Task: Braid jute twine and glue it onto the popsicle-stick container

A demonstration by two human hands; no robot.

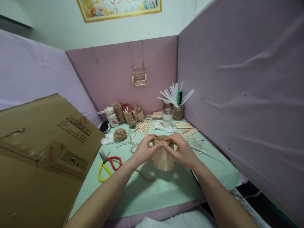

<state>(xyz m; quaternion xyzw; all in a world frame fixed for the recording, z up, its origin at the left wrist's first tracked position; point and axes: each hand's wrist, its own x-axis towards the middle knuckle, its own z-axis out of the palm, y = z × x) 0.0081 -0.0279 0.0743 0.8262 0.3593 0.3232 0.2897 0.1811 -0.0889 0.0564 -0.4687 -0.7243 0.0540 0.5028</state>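
Note:
A round holder made of upright wooden craft sticks (163,161) is between my two hands, over the pale green table top. My left hand (147,147) closes on its upper rim from the left, thumb along the front edge. From the right, my right hand (181,148) grips the same rim, its thumb meeting the left thumb at the front. Whether a small piece lies under the thumbs cannot be made out. Scissors (108,165) with one red and one yellow handle lie left of my left forearm. Twine trails over the table behind the holder.
A big cardboard box (45,152) leans in on the left. Behind the hands are a ball of twine (120,134), loose craft sticks (143,126), a clear cup (167,117) and a pot of white strips (178,112). A small stick-built swing (139,77) hangs on the pink partition.

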